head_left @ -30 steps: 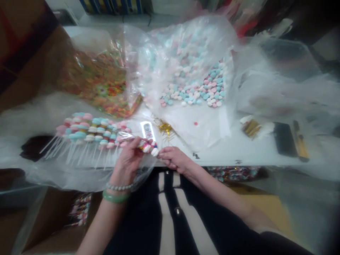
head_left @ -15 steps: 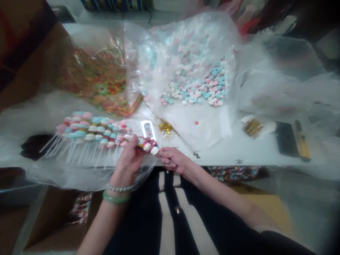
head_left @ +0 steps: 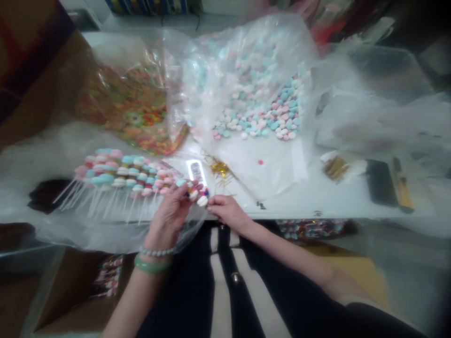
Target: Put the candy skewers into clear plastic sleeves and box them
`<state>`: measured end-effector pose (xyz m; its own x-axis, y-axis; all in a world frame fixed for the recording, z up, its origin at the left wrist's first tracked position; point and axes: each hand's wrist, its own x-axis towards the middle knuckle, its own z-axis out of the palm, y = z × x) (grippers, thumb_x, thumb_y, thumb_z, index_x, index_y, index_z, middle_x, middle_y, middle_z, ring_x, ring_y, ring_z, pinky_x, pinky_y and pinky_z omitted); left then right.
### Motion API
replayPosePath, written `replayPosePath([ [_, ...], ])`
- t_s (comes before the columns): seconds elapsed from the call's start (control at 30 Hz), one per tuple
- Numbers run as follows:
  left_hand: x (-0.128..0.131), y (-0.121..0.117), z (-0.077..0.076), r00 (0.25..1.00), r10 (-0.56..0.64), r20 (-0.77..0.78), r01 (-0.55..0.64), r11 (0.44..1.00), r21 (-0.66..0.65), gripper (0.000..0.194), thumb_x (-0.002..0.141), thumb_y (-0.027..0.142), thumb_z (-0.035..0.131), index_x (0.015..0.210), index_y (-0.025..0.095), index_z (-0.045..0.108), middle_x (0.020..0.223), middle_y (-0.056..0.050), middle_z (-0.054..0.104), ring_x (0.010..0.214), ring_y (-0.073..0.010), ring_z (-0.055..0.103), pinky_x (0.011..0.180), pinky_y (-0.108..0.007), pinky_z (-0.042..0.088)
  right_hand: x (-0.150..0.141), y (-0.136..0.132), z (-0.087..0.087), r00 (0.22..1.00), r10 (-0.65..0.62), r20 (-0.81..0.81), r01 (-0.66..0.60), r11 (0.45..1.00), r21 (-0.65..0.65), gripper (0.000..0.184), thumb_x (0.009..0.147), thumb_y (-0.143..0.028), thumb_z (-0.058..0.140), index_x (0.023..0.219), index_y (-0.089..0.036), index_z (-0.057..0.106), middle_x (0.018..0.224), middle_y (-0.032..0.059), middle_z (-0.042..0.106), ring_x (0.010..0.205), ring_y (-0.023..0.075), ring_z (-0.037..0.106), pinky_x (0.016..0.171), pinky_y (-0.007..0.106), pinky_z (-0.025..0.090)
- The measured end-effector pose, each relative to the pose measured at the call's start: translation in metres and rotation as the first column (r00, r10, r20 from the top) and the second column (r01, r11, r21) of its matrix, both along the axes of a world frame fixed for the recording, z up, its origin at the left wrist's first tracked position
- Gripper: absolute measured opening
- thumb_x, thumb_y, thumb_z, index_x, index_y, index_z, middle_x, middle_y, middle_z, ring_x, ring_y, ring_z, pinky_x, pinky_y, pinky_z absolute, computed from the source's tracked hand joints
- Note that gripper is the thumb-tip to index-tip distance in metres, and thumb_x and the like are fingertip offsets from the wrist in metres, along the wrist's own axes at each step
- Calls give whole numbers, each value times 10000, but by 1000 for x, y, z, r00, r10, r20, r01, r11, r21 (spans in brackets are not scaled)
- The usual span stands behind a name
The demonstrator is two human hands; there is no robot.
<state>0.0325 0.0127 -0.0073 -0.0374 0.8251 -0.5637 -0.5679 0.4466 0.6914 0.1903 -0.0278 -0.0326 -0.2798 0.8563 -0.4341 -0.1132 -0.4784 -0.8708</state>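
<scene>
Two big bags lie on a white table (head_left: 310, 209) past the fingers. Up and to the right of the fingers is a clear plastic bag of pink, blue and white candies (head_left: 257, 108). Up and to the left is a clear plastic bag of orange and green candies (head_left: 136, 112). A brown cardboard box (head_left: 72, 293) sits below the table edge, down and left of the fingers. A thin plastic sheet (head_left: 105, 232) lies under the left hand (head_left: 167, 218), and a long row of candy sticks (head_left: 120, 176) rests on it, just left of the left fingers.

The right hand (head_left: 229, 211) is just beside the left hand at the table edge. The left fingers (head_left: 178, 199) curl in narrow and hold a candy stick (head_left: 193, 191) with colored candies on it. The right fingertips (head_left: 213, 203) are pinched narrow and touch the white candy (head_left: 202, 201) at its end.

A black phone (head_left: 379, 183) and a yellow box cutter (head_left: 402, 185) lie far right of the right fingers. Gold twist ties (head_left: 220, 168) and a small white tag (head_left: 195, 171) lie just above the fingers. A green bangle (head_left: 151, 264) and a bead bracelet (head_left: 157, 252) sit on the left wrist, below the left fingers.
</scene>
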Motion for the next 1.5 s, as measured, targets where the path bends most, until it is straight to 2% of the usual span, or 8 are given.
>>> replayPosePath([
  [0.17,8,-4,-13,998,48,-27,-46,997,61,131,794,140,757,891,141,669,936,-95,739,831,-202,721,790,-334,588,-6,4,3,987,-58,148,43,993,107,98,698,-240,600,625,-191,558,559,-62,477,569,99,423,558,217,343],
  [0.37,-5,3,-6,989,-92,111,98,994,-47,194,784,214,781,932,118,701,1022,-143,723,924,-272,714,833,-404,593,-8,6,6,1000,-9,-4,9,1000,19,79,730,-259,598,694,-188,594,544,-71,442,506,84,387,507,208,326],
  [0.57,-17,14,4,972,-88,216,66,992,103,348,781,439,798,995,180,710,1110,-122,717,1134,-331,648,909,-497,567,-7,10,10,993,27,-113,-38,995,-90,83,711,-266,618,721,-185,603,508,-80,436,433,62,337,408,183,227],
  [0.77,-5,15,-4,989,22,145,-40,992,123,250,759,384,829,770,182,682,815,-36,716,859,-239,722,874,-419,590,-10,18,8,979,12,-205,-49,984,-174,89,687,-248,632,696,-176,580,479,-83,448,383,43,284,350,174,157],
  [1.03,6,8,0,990,108,87,-104,993,-54,246,870,344,723,721,158,667,735,-46,694,728,-207,714,740,-363,601,-17,17,8,967,-110,-228,48,964,-263,118,702,-240,658,721,-180,558,486,-94,447,359,29,252,348,171,134],
  [1.2,-5,10,-3,998,19,61,-20,1000,11,180,805,302,791,791,146,703,820,-84,735,815,-235,723,793,-366,595,-11,19,6,974,-128,-187,69,954,-290,89,719,-220,650,767,-165,599,464,-92,436,356,35,245,350,178,116],
  [1.37,-2,7,-13,996,60,-62,-42,966,256,316,654,335,901,829,156,708,805,-52,730,813,-202,710,737,-294,575,-13,20,7,982,-134,-130,91,952,-293,77,689,-201,640,746,-162,604,433,-101,410,359,37,251,362,180,119],
  [1.5,7,1,-19,987,56,-153,-18,971,239,382,630,324,910,895,146,702,805,-42,725,773,-188,707,742,-304,570,-18,15,7,990,-116,-78,100,979,-176,35,697,-196,616,693,-168,597,458,-88,432,402,52,350,399,181,212],
])
